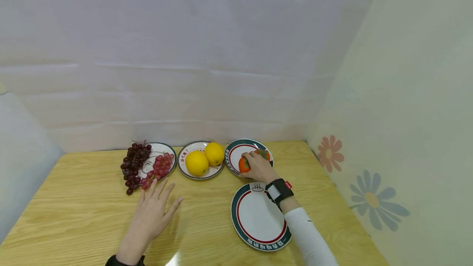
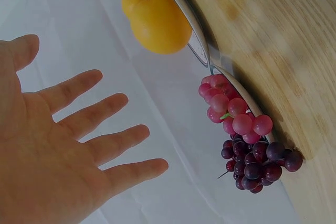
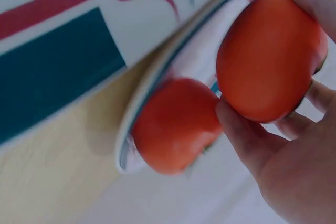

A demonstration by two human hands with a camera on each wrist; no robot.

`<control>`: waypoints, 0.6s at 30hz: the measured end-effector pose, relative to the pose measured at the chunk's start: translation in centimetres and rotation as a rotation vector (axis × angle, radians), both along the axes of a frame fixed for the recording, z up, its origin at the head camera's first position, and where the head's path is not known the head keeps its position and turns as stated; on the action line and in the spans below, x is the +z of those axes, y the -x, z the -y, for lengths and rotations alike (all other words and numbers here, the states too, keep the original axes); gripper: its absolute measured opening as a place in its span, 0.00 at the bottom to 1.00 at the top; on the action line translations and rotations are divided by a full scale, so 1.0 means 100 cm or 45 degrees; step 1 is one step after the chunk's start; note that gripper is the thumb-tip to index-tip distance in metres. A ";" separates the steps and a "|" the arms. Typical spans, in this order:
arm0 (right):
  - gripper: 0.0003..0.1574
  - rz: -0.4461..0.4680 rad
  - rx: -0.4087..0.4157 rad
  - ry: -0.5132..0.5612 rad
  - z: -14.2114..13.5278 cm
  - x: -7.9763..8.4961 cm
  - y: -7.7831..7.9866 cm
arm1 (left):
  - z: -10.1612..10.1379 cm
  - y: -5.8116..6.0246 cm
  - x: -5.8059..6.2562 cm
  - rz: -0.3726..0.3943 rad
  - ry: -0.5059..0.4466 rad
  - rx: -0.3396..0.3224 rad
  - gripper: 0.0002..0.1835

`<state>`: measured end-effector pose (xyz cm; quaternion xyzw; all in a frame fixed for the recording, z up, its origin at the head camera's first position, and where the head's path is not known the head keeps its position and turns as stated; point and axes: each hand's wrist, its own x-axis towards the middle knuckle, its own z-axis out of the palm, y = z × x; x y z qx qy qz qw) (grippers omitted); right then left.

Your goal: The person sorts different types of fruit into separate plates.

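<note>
My right hand point(image 1: 258, 167) reaches over the back right plate point(image 1: 233, 151), which has a dark green rim. Its fingers and thumb grip an orange-red persimmon point(image 3: 270, 59), partly covered by the hand in the head view. A second persimmon point(image 3: 178, 124) lies on the same plate beside the fingers, untouched by the thumb. With fingers spread, my left hand point(image 1: 153, 212) hovers over the table and holds nothing. Nearest to it are pink grapes point(image 1: 160, 166) and dark purple grapes point(image 1: 134, 163) on the back left plate point(image 1: 157, 147); the dark bunch hangs over the rim.
A larger green-rimmed plate point(image 1: 260, 216) stands in front of the persimmon plate, under my right wrist. Two yellow-orange round fruits, one being the front fruit point(image 1: 197, 163), sit on the middle plate point(image 1: 188, 150). White sheeting point(image 1: 184, 73) rises behind the wooden table point(image 1: 85, 200).
</note>
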<state>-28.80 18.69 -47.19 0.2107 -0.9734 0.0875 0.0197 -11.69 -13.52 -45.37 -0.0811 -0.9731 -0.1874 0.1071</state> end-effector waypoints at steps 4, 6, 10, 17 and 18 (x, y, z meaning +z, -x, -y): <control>0.45 -0.016 -0.031 -0.086 0.005 -0.008 0.010 | 0.000 0.000 -0.001 0.006 -0.016 0.000 0.29; 0.45 -0.013 -0.047 -0.119 0.007 -0.009 0.014 | 0.000 0.000 -0.001 0.005 -0.022 -0.001 0.29; 0.46 0.014 -0.063 -0.150 0.008 -0.009 0.017 | 0.000 0.000 0.000 0.006 -0.021 -0.001 0.29; 0.45 0.010 -0.047 -0.104 0.009 -0.002 0.010 | -0.001 0.001 0.000 -0.001 -0.007 0.000 0.29; 0.44 -0.006 -0.042 -0.096 0.009 -0.001 0.007 | -0.001 0.001 0.000 -0.001 -0.005 -0.001 0.29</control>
